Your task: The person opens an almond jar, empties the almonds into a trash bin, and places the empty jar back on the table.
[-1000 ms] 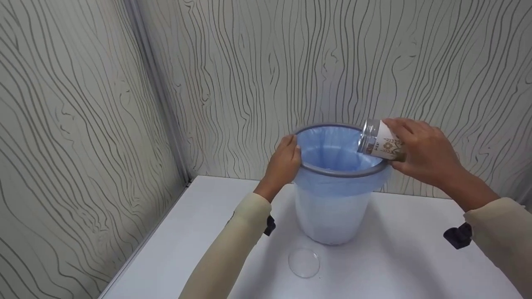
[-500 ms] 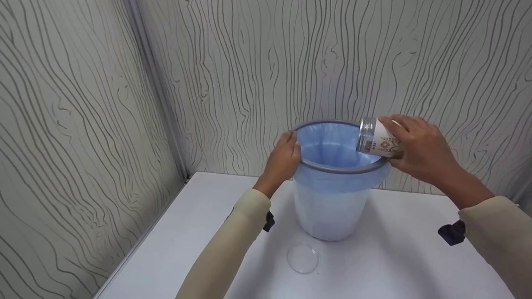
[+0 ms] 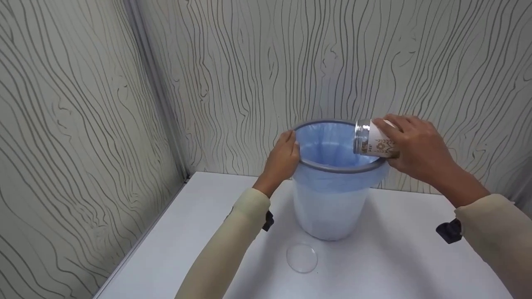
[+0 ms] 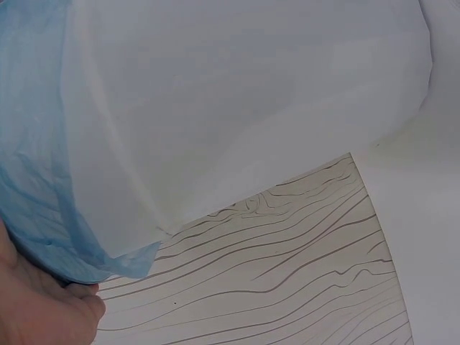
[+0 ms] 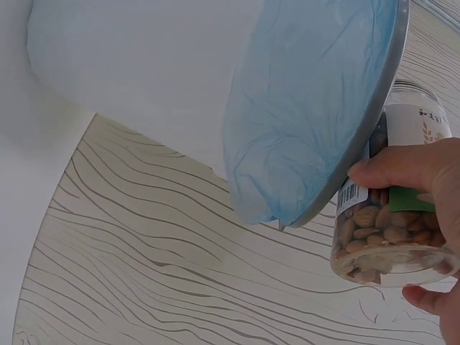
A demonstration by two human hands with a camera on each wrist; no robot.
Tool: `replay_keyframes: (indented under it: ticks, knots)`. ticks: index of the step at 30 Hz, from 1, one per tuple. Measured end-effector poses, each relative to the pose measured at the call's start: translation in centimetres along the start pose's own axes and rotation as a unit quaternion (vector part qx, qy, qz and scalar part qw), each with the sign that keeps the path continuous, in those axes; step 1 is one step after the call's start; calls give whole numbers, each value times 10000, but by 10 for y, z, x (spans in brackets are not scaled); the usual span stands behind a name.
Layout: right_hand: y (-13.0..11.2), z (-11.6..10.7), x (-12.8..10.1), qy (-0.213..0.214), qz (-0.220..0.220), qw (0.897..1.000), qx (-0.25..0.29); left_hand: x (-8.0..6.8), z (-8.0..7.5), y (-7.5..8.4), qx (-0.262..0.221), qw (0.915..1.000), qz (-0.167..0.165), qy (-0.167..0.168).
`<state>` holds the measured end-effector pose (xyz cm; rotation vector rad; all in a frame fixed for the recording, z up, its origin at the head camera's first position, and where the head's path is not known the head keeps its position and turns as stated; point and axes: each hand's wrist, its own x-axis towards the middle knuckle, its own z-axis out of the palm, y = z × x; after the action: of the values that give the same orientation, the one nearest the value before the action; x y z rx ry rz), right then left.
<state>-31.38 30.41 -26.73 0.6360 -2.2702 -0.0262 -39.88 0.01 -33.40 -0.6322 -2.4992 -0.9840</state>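
While the left hand grips the bin rim | right hand fingers clasp the jar, tipped sideways, mouth over the opening

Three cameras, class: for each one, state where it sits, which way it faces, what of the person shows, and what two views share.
Head: worn on the head, looking forward and down at the bin; both sleeves, left hand and right hand show.
Left wrist: low beside the bin wall, facing it; only a bit of hand shows.
Right wrist: below the bin rim, looking up; fingers gripping the jar.
Shared: the blue liner appears in both wrist views.
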Motion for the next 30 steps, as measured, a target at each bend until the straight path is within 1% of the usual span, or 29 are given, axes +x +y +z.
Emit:
replay_keyframes:
  ticks: [5, 17, 25, 30]
  knots:
    - [-1, 0, 1, -57, -39, 9999, -79, -1, 1, -1, -38, 10000, -34, -12]
    - [0, -1, 1, -92, -80, 9998, -150, 0, 1, -1, 0, 10000, 32, -51]
    - [-1, -1, 4, -71, -139, 9998, -116, 2, 0, 1, 39, 10000, -3, -11]
    - [-3, 0, 5, -131, -215, 9995, -199, 1, 1, -1, 36, 10000, 42, 45]
